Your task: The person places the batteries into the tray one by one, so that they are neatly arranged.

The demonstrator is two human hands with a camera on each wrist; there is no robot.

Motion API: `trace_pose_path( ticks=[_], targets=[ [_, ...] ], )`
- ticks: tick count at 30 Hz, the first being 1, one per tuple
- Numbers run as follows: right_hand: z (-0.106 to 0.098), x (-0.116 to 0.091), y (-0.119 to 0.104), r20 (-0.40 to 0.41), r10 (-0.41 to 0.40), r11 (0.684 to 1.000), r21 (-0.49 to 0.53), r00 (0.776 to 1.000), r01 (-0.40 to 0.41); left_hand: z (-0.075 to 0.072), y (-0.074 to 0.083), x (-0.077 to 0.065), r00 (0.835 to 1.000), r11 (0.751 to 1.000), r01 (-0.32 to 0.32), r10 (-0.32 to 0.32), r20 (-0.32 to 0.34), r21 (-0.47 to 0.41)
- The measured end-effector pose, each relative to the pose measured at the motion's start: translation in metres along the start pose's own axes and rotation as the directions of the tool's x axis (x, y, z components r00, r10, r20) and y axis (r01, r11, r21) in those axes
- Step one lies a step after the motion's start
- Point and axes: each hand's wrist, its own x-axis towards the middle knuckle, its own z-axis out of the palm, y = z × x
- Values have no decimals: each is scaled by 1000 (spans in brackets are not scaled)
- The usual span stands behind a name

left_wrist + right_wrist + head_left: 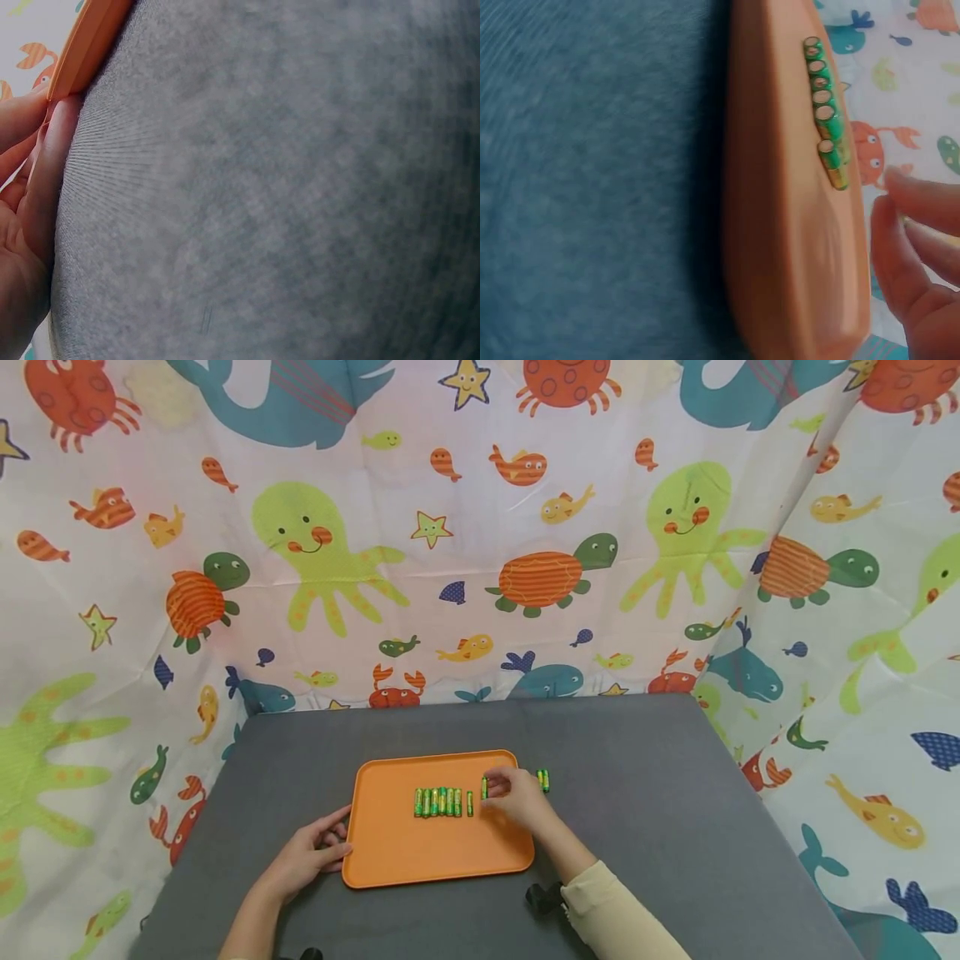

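An orange tray (420,860) lies on the grey table, and my left hand (303,858) holds its left rim. The left wrist view shows the thumb and a finger (60,139) at the edge of the tray (94,45). Over the tray's right part, my right hand (517,795) pinches a small green and yellow battery (484,787) upright in the head view. Left of it stands a single battery (470,803), beside a close row of several like batteries (438,802). In the right wrist view, the right hand (922,255) mostly hides what it pinches.
More green batteries (543,781) lie on the table just right of the tray. A dark object (543,899) shows at the right wrist. Behind the grey table (637,827) hangs a curtain (480,552) printed with sea animals, which also runs along both sides.
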Motion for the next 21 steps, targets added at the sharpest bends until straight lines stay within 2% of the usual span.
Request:
trace_pose_path(
  ticks=[5, 10, 16, 21],
  targets=[
    [8, -3, 0, 46, -6, 999, -45, 999, 8, -2, 0, 0, 1000, 1000, 11, -11, 5, 5],
    [15, -4, -4, 68, 15, 998, -68, 998, -10, -3, 2, 0, 1000, 1000, -8, 8, 29, -3],
    [21, -2, -6, 101, 26, 999, -23, 995, -24, -4, 3, 0, 999, 1000, -18, 18, 29, -4],
    [25, -1, -6, 96, -3, 1000, -15, 995, 4, -4, 4, 0, 1000, 1000, -12, 12, 25, -2]
  ],
)
